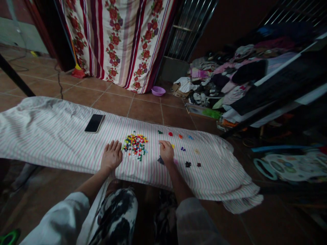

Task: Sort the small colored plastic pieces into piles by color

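My left hand (111, 156) lies flat, palm down, on a striped cloth (76, 146), its fingers stretched out beside a heap of small mixed-colour beads (135, 145). To the right of the heap, my right hand (166, 151) is low over the cloth with thumb and forefinger pinched; what the fingertips hold, if anything, is too small to name. Around it lie little one-colour groups: green (160, 132), red (170, 134), orange (180, 136), blue (190, 137), purple (183, 149), beige (196, 151), black (188, 164) and dark brown (198, 164). My right hand partly covers yellow, pink and dark grey groups.
A phone (94, 123) rests on the cloth to the left. Beyond the cloth are a floral curtain (114, 41), a purple basin (158, 91) and a red broom (78, 72). Piled clothes (224, 75) fill the back right, behind a dark slanting bar (255, 112).
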